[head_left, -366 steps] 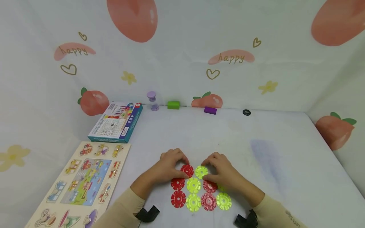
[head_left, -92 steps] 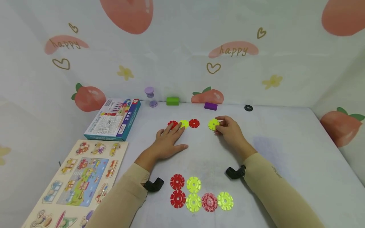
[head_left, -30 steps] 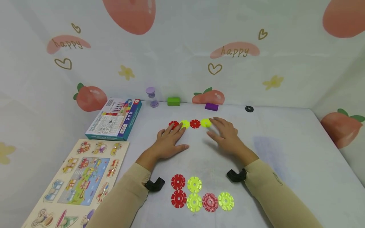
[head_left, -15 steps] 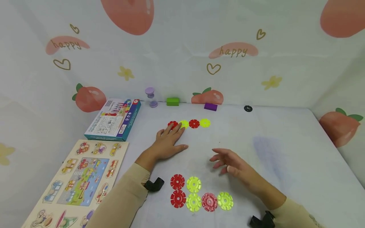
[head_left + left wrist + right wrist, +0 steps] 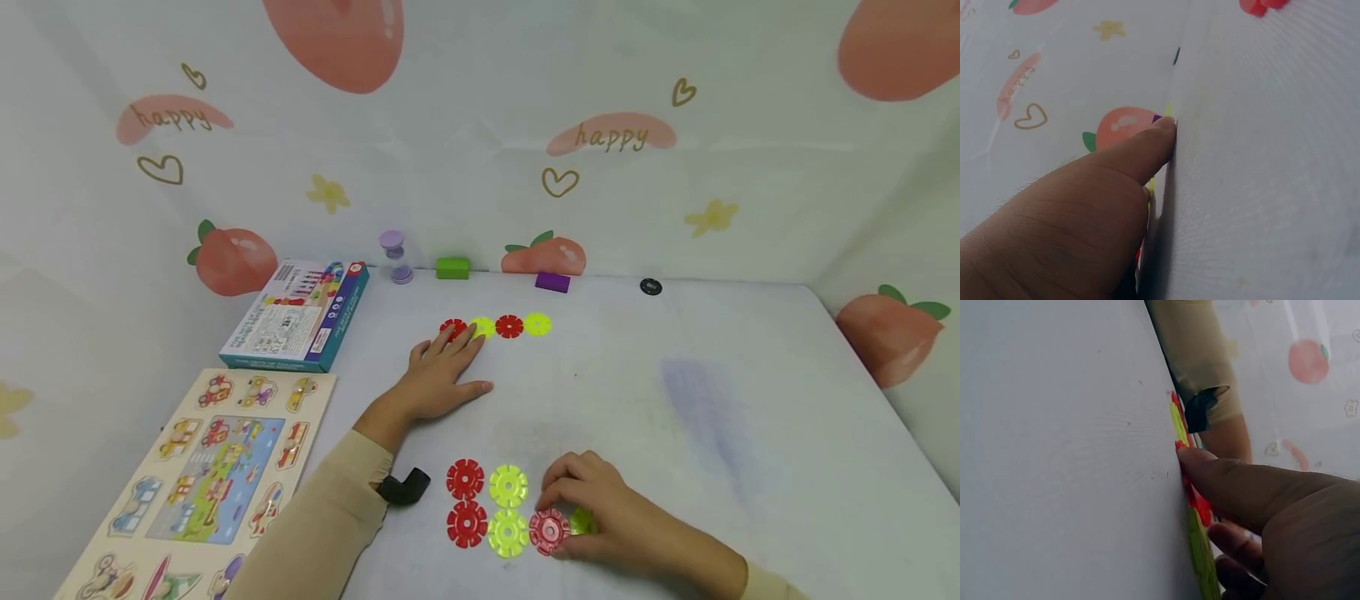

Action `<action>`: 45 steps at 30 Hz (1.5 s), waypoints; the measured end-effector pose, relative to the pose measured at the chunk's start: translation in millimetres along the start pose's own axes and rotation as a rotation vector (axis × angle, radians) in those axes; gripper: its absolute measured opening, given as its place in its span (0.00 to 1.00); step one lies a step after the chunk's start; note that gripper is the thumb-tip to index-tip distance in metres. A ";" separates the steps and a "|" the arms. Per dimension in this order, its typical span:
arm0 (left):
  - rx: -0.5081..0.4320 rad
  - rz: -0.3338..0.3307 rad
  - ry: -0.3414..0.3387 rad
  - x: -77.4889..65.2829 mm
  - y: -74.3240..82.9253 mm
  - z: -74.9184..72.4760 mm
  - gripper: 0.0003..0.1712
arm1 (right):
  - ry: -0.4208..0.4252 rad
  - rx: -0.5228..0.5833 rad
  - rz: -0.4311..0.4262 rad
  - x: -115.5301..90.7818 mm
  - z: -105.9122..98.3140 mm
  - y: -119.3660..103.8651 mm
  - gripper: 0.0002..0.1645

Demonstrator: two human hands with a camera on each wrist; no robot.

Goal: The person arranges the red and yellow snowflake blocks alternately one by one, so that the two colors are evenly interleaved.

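Note:
My left hand (image 5: 437, 386) lies with fingers extended on the table. Its fingertips touch the left red interlocking disc (image 5: 451, 326) and the yellow-green disc (image 5: 483, 326) beside it in the far row. That row continues right with a red disc (image 5: 509, 326) and a yellow-green disc (image 5: 537, 324). My right hand (image 5: 611, 517) pinches a translucent red disc (image 5: 550, 532) by its edges in the near group, thumb at the near side and a finger at the far side. The palm partly hides a yellow-green disc (image 5: 582, 522). In the right wrist view, the thumb (image 5: 1210, 465) meets the red disc's edge.
Left of the pinched disc are two red discs (image 5: 466, 523) and two yellow-green discs (image 5: 508, 533). A wooden puzzle board (image 5: 309, 437) and a boxed set (image 5: 292, 321) lie left. Along the back stand an hourglass (image 5: 396, 257), green block (image 5: 452, 268), purple block (image 5: 552, 282) and black round piece (image 5: 651, 287).
Several discs have gone from the near group into a far row. My right hand let go of the last yellow-green one there and came back to the near red disc. My left hand stays put.

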State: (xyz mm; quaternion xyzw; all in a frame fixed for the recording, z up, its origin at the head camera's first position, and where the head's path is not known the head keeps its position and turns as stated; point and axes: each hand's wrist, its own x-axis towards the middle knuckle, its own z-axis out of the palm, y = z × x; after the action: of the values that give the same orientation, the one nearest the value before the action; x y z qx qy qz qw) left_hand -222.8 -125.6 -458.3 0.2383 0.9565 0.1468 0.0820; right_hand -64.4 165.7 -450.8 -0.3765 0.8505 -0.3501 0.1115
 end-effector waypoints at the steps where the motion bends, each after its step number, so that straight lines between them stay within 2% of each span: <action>1: -0.002 0.002 0.001 0.1 0.0 0.2 0.51 | 0.006 0.005 -0.006 0.1 0.7 -0.8 0.22; 3: 0.002 0.005 0.006 0.0 -0.3 0.4 0.51 | 0.021 0.024 -0.028 0.1 1.0 -2.3 0.21; 8: 0.011 0.005 0.011 0.2 -0.4 0.9 0.51 | 0.088 0.214 -0.065 5.6 -6.4 -3.5 0.13; 10: 0.008 0.001 0.010 0.3 -0.3 0.6 0.51 | 0.131 0.269 -0.026 9.8 -13.3 -1.8 0.12; 14: 0.011 -0.006 0.002 0.4 -0.5 0.4 0.51 | 0.235 0.305 0.109 21.1 -32.1 10.7 0.13; 17: 0.016 -0.008 -0.006 0.4 -0.8 0.8 0.51 | 0.327 0.352 0.216 33.7 -46.8 30.0 0.14; 22: 0.009 -0.001 -0.005 0.2 -1.2 1.5 0.51 | 0.474 0.361 0.390 58.2 -66.6 71.2 0.16; 26: 0.004 0.006 0.000 0.3 -1.7 1.2 0.51 | 0.572 0.409 0.474 75.8 -77.1 94.4 0.19; 28: 0.006 0.004 0.001 0.5 -2.0 1.0 0.50 | 0.614 0.431 0.486 81.7 -79.7 100.8 0.22; 29: 0.009 0.004 0.001 0.7 -2.1 1.1 0.50 | 0.627 0.411 0.488 83.1 -80.4 102.7 0.23; 31: 0.013 0.001 -0.003 0.7 -2.0 0.8 0.50 | 0.630 0.294 0.493 82.5 -79.4 104.6 0.25; 34: 0.008 0.002 -0.002 -0.1 -1.5 -0.5 0.50 | 0.609 0.051 0.458 77.6 -75.3 105.4 0.25; 36: 0.005 0.002 -0.002 -1.0 -1.5 -1.4 0.50 | 0.552 -0.133 0.432 75.8 -72.8 104.1 0.27; 38: 0.002 0.003 0.001 -1.7 -1.8 -1.9 0.50 | 0.463 -0.265 0.414 76.2 -70.9 103.9 0.30; 42: -0.003 0.011 0.005 -1.4 -1.6 -1.7 0.50 | 0.285 -0.416 0.450 80.5 -69.7 104.1 0.39; 45: -0.013 0.015 0.002 -0.9 -0.3 -2.4 0.50 | 0.240 -0.445 0.493 85.3 -71.7 105.7 0.43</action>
State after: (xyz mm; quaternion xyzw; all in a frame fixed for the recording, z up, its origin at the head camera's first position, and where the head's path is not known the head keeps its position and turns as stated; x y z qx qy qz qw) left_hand -222.7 -126.9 -456.0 0.2450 0.9538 0.1539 0.0815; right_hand -215.3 190.9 -464.0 -0.1312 0.9782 -0.1606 0.0074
